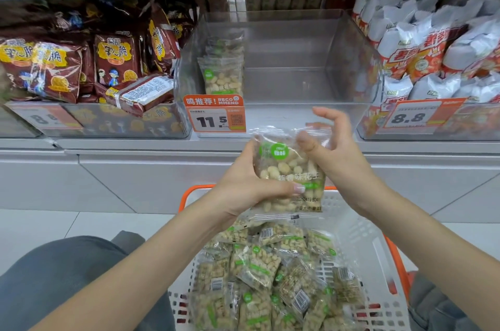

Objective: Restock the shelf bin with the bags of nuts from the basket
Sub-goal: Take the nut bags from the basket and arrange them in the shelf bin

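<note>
A: How many bags of nuts are up in the air?

B: It looks like a small stack (290,171) rather than one, held between both hands above the basket (362,236). I cannot count the layers; only the front bag with its green round label shows plainly.

A: And the hands?

B: The left hand (243,184) grips the stack from its left side, thumb pressed across the front low down. The right hand (328,141) pinches the upper right corner with the thumb in front, while its other fingers are partly spread above the bags.

A: What about the shelf bin?

B: One clear bin (284,60), straight ahead and above the hands. A short row of matching bags (221,76) stands upright against its left wall; one shows clearly at the front, with more behind that I cannot count. The remainder of the bin shows bare plastic.

A: Price tags?

B: Three in view. The one on this bin (215,114) reads 11.5, the right-hand one (414,116) reads 8.8, and the left one (46,119) is blurred.

A: The basket?

B: White mesh with an orange rim, heaped with well over a dozen bags (259,271), too jumbled to number exactly.

A: Neighbours?

B: Dark red snack packs (113,60) to the left, white-and-orange packs (422,41) to the right.
</note>
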The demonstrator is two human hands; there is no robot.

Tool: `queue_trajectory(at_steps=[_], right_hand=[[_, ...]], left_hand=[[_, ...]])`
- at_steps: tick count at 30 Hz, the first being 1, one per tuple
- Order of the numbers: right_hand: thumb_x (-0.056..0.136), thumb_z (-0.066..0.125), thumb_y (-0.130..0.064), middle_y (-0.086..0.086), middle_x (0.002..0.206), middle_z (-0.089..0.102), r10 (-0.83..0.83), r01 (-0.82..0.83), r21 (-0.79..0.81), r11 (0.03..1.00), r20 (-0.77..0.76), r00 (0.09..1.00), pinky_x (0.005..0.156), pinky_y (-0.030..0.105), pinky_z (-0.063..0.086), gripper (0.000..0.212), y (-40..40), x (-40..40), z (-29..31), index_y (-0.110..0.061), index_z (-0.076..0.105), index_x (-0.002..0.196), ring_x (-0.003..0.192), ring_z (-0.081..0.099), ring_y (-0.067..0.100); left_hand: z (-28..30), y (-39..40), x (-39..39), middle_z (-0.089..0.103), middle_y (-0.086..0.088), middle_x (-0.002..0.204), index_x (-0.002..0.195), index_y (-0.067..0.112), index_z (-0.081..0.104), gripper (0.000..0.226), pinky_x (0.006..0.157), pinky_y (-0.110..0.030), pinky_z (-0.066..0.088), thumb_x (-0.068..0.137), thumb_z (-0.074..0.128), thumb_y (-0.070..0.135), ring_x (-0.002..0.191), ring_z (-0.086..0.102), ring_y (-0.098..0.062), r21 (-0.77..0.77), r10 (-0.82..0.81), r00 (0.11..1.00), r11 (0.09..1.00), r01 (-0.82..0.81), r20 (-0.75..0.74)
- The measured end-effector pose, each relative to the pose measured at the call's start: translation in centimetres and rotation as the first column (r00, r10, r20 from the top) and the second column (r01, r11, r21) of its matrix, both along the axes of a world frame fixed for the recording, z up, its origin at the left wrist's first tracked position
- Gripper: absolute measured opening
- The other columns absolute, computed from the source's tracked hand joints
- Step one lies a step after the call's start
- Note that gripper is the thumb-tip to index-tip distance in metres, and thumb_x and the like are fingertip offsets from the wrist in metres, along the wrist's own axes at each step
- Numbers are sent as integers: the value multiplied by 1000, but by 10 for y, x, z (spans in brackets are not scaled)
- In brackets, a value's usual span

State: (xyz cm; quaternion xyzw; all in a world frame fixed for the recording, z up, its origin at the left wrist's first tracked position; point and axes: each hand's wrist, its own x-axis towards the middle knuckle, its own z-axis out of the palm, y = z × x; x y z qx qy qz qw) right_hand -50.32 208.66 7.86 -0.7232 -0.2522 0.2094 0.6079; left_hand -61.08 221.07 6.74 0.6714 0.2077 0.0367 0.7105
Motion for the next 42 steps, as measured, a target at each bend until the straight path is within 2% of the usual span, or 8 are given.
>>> queue_trajectory(at_steps=[2,4,8,14,22,29,33,42], right_hand=[[28,77,-78,4,97,72,192,-186,47,981,-268,944,91,44,52,118,-1,-1,-1,-29,41,129,92,68,21],[28,88,-60,0,91,75,327,-308,112,945,-327,886,76,31,57,113,-1,0,-5,-16,45,122,86,71,13],[46,83,-26,-3,85,75,310,-290,110,951,-281,908,68,19,55,75,2,0,-10,-15,48,111,83,71,8],[49,92,-37,7,103,73,240,-245,-4,970,-168,956,74,23,54,86,5,0,-22,-6,52,119,95,70,17],[29,92,-53,-3,96,75,306,-320,-76,944,-155,939,69,16,53,104,6,0,-1,-15,48,116,91,71,10],[43,84,-20,1,85,75,196,-195,28,980,-55,979,66,24,57,66,21,2,32,-12,54,102,80,72,15],[41,93,-31,6,101,71,34,-38,109,993,40,999,72,33,59,81,59,41,71,-15,54,111,92,71,19],[47,93,-34,2,117,62,27,19,-244,969,187,982,88,40,55,92,166,74,69,-15,45,123,103,63,18]], left_hand=[[0,4,1,70,-3,111,138,14,37,110,88,-35,55,41,88,18,98,69,-16,-12,1,1000,1000,0,26],[0,8,2,73,0,103,128,15,46,95,83,-30,55,42,87,14,96,69,-16,-4,-3,999,1000,3,46],[1,17,2,71,0,108,127,20,41,93,87,-34,56,47,87,19,100,68,-15,102,-133,990,985,136,-42],[-12,17,3,62,0,123,140,32,20,133,94,-40,51,31,93,53,109,64,-17,248,-115,986,958,142,-120],[4,29,0,61,0,119,116,25,37,101,91,-40,53,33,90,46,108,62,-17,379,-104,993,918,118,-57],[21,39,1,54,7,126,129,30,33,102,91,-26,50,46,89,49,110,58,-7,378,-71,995,921,90,-62],[40,57,-9,44,8,125,128,27,37,80,89,-27,47,65,78,53,112,48,-11,572,119,990,818,-56,-73],[37,72,-22,46,0,132,130,22,44,57,92,-38,46,83,67,44,117,49,-22,794,114,937,570,211,-330]])
